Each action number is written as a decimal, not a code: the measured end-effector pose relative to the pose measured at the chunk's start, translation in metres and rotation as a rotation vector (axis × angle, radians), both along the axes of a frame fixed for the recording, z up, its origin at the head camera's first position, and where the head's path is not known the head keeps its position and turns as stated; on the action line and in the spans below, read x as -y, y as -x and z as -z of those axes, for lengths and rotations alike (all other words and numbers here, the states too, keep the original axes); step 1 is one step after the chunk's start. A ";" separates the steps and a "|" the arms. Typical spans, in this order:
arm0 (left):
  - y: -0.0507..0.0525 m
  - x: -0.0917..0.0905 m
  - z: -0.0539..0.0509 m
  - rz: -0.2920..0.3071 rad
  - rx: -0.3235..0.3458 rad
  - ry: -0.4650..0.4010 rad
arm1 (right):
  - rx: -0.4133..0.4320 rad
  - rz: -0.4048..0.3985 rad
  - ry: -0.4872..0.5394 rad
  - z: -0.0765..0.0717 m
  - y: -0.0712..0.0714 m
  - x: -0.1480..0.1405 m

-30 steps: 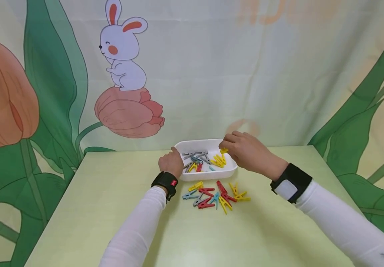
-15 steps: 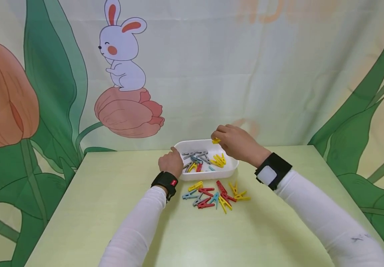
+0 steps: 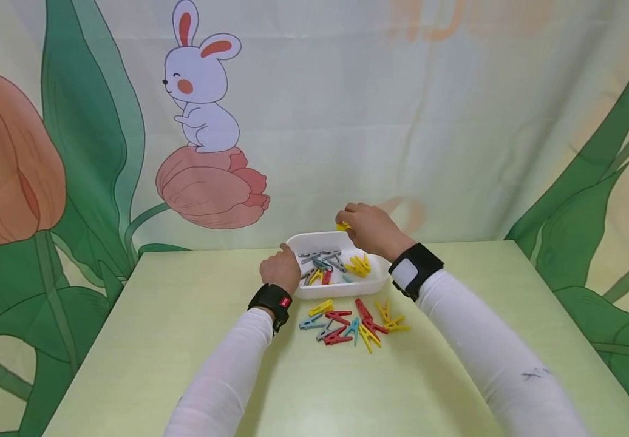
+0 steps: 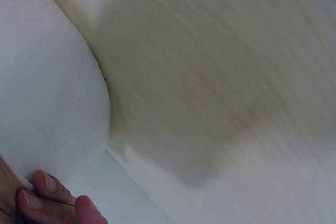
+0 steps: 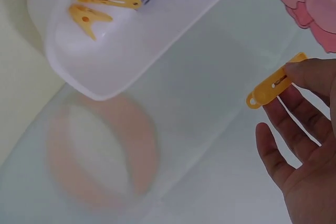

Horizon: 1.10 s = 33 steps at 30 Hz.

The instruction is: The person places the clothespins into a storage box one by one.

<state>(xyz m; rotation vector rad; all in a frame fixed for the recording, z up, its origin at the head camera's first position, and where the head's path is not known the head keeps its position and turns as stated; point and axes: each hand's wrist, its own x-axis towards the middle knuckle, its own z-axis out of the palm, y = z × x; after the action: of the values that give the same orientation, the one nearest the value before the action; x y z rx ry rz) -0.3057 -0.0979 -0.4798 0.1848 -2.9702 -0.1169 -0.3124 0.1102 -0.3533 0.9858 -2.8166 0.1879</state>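
My right hand (image 3: 373,229) pinches a yellow clothespin (image 5: 276,82) between thumb and fingers, above the back rim of a white plastic tray (image 3: 347,291). In the right wrist view the clothespin is outside the tray. My left hand (image 3: 280,268) holds the tray's left end, and its fingertips (image 4: 50,182) lie against the tray wall in the left wrist view. Inside the tray, grey clothespins (image 3: 320,252) lie at the back left and yellow clothespins (image 3: 359,265) at the right. A mixed cluster of grey, yellow and red ones is at the front left.
A loose pile of red clothespins (image 3: 363,310), yellow, blue and grey ones lies on the pale table (image 3: 194,340) in front of the tray. Behind the table's back edge hangs a curtain (image 3: 336,121) printed with a rabbit and tulips.
My right hand has moved left, from the tray's right end to above its back rim, carrying the yellow clothespin. The left hand and the tray have stayed in place.
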 end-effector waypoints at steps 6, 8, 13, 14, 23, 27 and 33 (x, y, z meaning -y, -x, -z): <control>-0.002 -0.002 -0.003 -0.001 0.004 0.014 | 0.045 0.054 -0.045 0.019 0.012 0.009; -0.002 -0.002 -0.003 -0.004 0.018 0.025 | 0.062 0.065 -0.050 0.026 0.013 0.011; -0.003 -0.004 -0.003 0.001 0.022 0.023 | 0.103 0.083 -0.064 0.043 0.015 0.014; -0.003 -0.004 -0.004 0.002 0.017 0.020 | 0.107 0.086 -0.067 0.045 0.015 0.014; -0.002 -0.004 -0.004 -0.008 0.011 -0.003 | 0.170 0.111 -0.050 0.055 0.014 0.018; -0.002 -0.003 -0.003 -0.015 0.012 0.002 | 0.173 0.114 -0.066 0.059 0.014 0.021; -0.002 -0.002 -0.001 -0.017 0.017 0.025 | 0.183 0.129 -0.106 0.062 0.013 0.020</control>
<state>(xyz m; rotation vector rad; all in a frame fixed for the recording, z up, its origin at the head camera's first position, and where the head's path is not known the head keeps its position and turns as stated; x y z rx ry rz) -0.3038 -0.0963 -0.4788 0.2084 -2.9852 -0.0772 -0.3258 0.0897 -0.4153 0.8433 -3.0740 0.1204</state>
